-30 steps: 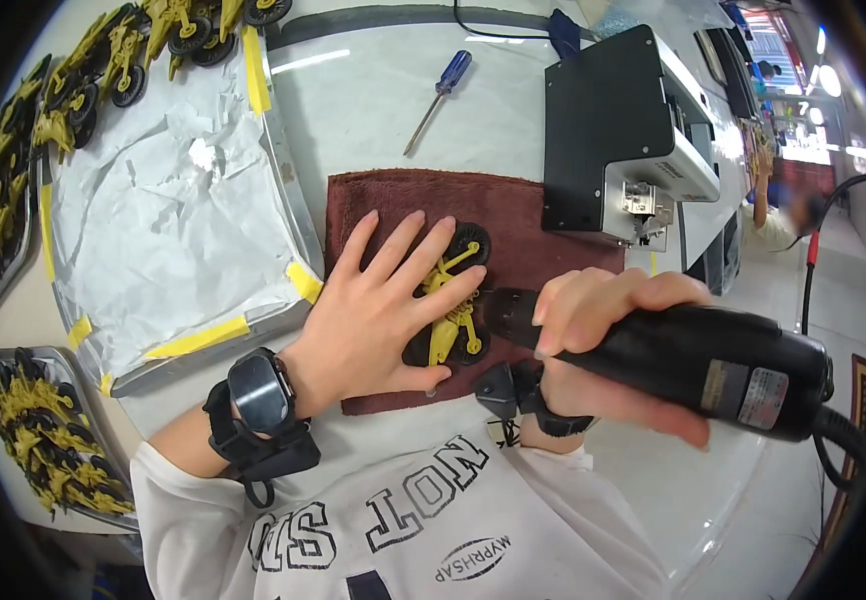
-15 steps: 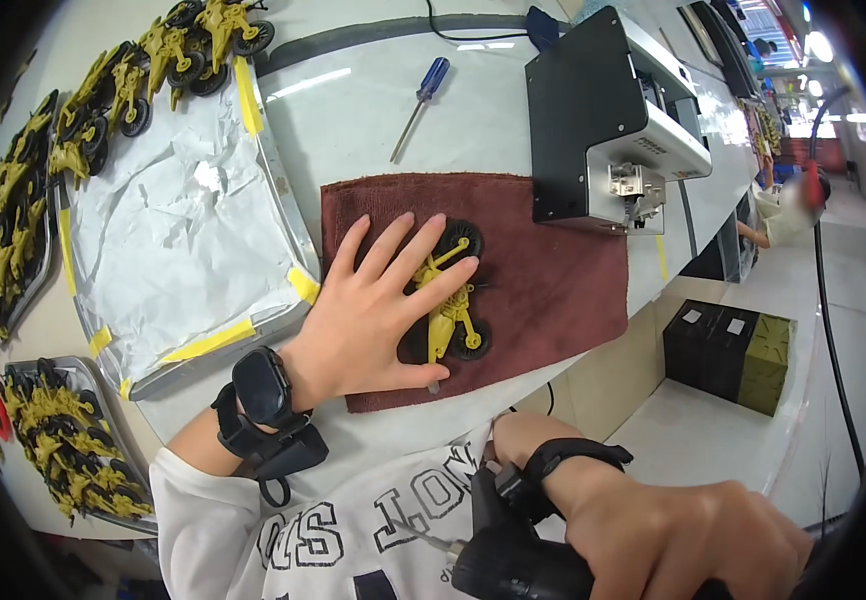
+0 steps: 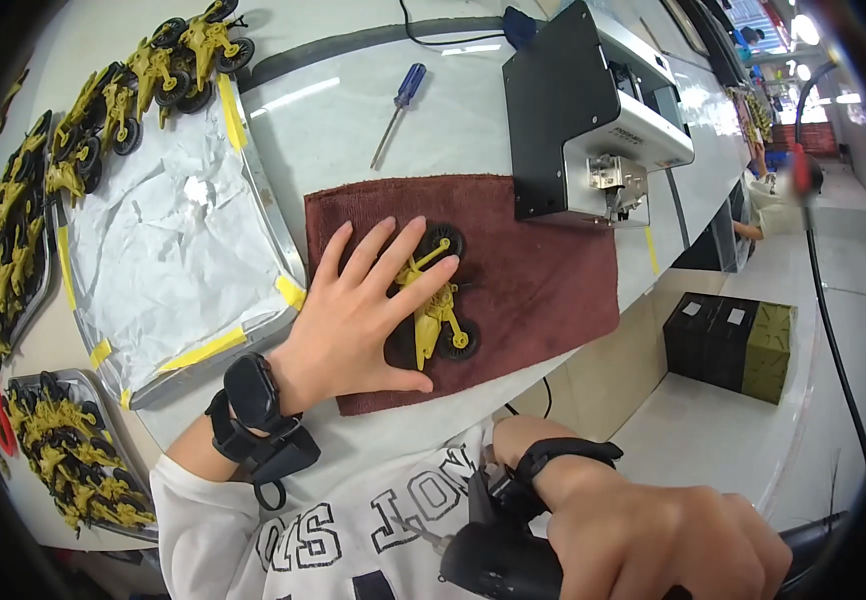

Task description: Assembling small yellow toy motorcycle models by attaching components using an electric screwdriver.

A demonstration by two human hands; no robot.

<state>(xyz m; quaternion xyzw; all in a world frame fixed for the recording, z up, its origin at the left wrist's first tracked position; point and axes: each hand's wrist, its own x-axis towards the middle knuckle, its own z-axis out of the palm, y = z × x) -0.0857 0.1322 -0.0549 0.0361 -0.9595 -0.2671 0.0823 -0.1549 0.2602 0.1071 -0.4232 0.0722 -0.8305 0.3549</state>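
A yellow toy motorcycle with black wheels [image 3: 436,310] lies on its side on a dark red cloth [image 3: 533,260]. Over its left part my left hand [image 3: 358,315] rests with the fingers spread; the index finger reaches across the frame and the thumb lies just below its lower end. Part of the motorcycle is hidden under the palm and fingers. My right hand [image 3: 663,550] is wrapped round a black power screwdriver [image 3: 498,560] in front of my body. Its metal bit points to the left, away from the toy. The grip is mostly hidden by my fingers.
Left of the cloth stands a paper-lined tray [image 3: 173,260] with yellow tape and several toy motorcycles [image 3: 158,70] at its far end. More motorcycles fill another tray [image 3: 73,450]. A blue-handled screwdriver [image 3: 410,85], a black-and-white machine [image 3: 573,120] and a floor box [image 3: 728,345] are around.
The whole view has shifted slightly, so the bench things sit a little further left. My left hand stays spread over the motorcycle, and my right hand keeps hold of the power screwdriver.
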